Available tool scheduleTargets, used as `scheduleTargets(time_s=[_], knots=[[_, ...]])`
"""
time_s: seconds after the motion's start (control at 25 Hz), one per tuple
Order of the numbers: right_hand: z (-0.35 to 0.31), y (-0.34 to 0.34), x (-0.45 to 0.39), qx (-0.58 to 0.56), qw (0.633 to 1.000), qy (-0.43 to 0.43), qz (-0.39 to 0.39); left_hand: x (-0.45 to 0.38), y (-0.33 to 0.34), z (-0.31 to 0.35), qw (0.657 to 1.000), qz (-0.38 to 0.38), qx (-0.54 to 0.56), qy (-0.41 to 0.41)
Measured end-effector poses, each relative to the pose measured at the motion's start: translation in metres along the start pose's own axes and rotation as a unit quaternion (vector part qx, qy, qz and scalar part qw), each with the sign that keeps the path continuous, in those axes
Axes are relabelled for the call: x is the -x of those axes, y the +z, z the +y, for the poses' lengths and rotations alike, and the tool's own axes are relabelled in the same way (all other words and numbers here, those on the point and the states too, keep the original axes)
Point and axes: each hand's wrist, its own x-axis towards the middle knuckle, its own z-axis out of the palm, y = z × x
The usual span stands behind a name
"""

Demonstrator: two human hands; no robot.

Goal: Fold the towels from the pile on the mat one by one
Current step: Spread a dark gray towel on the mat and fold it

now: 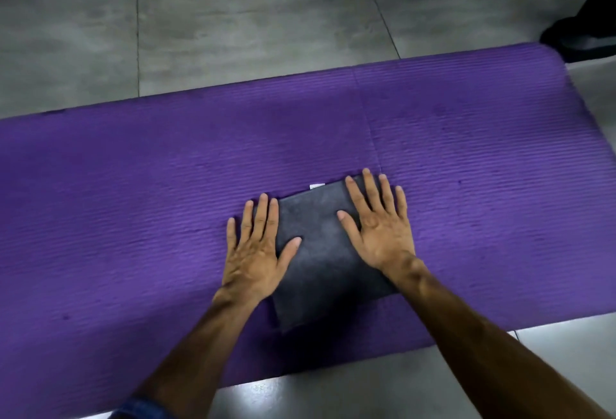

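Note:
A dark grey towel [321, 252], folded into a small rectangle, lies flat in the middle of the purple mat [133, 185]. A small white tag shows at its far edge. My left hand [256, 248] lies flat with straight fingers on the towel's left edge, partly on the mat. My right hand [378, 222] presses flat with spread fingers on the towel's right side. No pile of towels is in view.
The mat lies on a grey tiled floor [233, 18]. At the top right stand a dark object and a shoe [580, 42] beside the mat's far corner. A bit of blue cloth shows at the bottom edge.

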Motion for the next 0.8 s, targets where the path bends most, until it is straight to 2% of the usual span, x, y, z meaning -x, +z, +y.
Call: scheduleTargets(time_s=[0.16, 0.2, 0.28, 0.36, 0.48, 0.6, 0.68, 0.8], knots=[[0.004, -0.003, -0.003, -0.006, 1.0, 0.007, -0.014, 0.001, -0.005, 0.014, 0.999, 0.035, -0.022, -0.024], [0.004, -0.002, -0.003, -0.004, 1.0, 0.007, -0.016, 0.008, -0.008, 0.017, 0.999, 0.044, -0.026, -0.007], [0.004, 0.001, -0.003, 0.004, 1.0, 0.004, 0.001, 0.04, -0.008, 0.018, 0.991, 0.05, -0.034, 0.118], [0.004, -0.002, -0.001, 0.01, 1.0, 0.0, 0.022, 0.089, 0.001, 0.011, 0.973, 0.02, -0.021, 0.229], [0.004, -0.007, 0.028, 0.017, 0.996, -0.077, 0.045, 0.126, 0.012, -0.012, 0.966, 0.002, 0.001, 0.258], [0.024, -0.006, 0.089, 0.021, 0.982, -0.187, 0.01, 0.114, 0.011, -0.012, 0.949, 0.022, 0.017, 0.314], [0.041, -0.007, 0.117, 0.04, 0.978, -0.205, -0.008, 0.106, 0.01, -0.008, 0.937, 0.029, 0.04, 0.346], [0.049, -0.005, 0.122, 0.03, 0.982, -0.186, -0.004, 0.097, 0.003, -0.01, 0.929, 0.026, 0.08, 0.361]])
